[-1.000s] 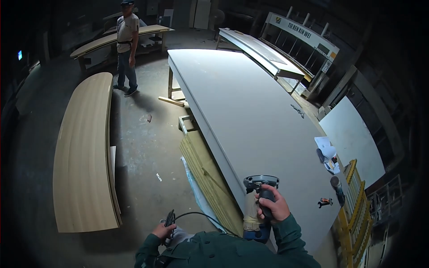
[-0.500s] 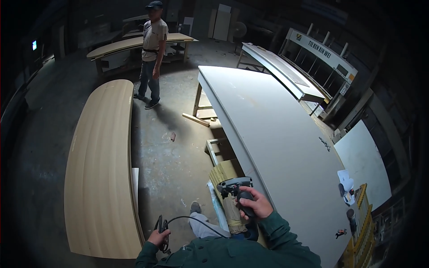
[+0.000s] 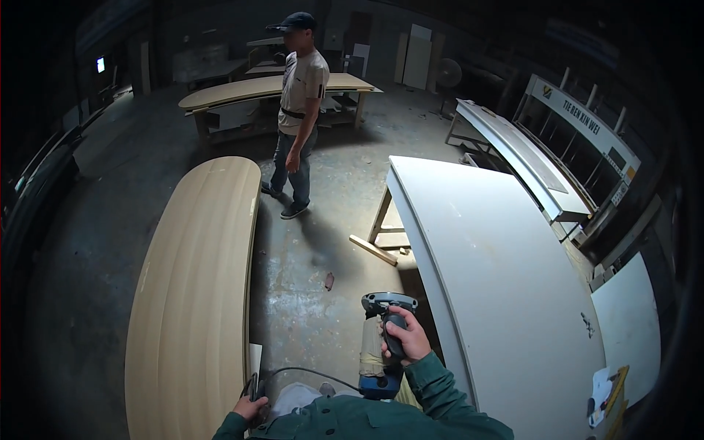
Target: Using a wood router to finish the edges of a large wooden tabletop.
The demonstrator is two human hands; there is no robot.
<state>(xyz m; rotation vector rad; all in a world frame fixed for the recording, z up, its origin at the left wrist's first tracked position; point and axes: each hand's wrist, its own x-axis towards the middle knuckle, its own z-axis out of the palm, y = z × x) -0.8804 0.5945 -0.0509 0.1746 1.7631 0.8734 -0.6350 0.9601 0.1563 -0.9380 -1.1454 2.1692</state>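
Note:
My right hand (image 3: 411, 340) is closed round the black side handle of a handheld router (image 3: 372, 346). The router's round base points away from me, its body is wrapped in tan tape, and its near end is blue. My left hand (image 3: 248, 408) grips a bundle of black power cord (image 3: 312, 372), which curves across to the router. To my left lies a long wood-grain panel (image 3: 194, 286) with a rounded far end. To my right stretches a large white-topped bench (image 3: 506, 257); the router is beside its left edge.
A person (image 3: 303, 84) in a cap stands beyond the wood-grain panel, before another curved panel (image 3: 242, 89) on a stand. A wooden bar (image 3: 372, 250) and a reddish scrap (image 3: 329, 281) lie on the floor. A white press machine (image 3: 579, 114) stands far right.
The view has shifted leftward and forward, and the bench's lower clutter has left sight. The router, still in my right hand, is farther from the bench edge. The person has turned sideways.

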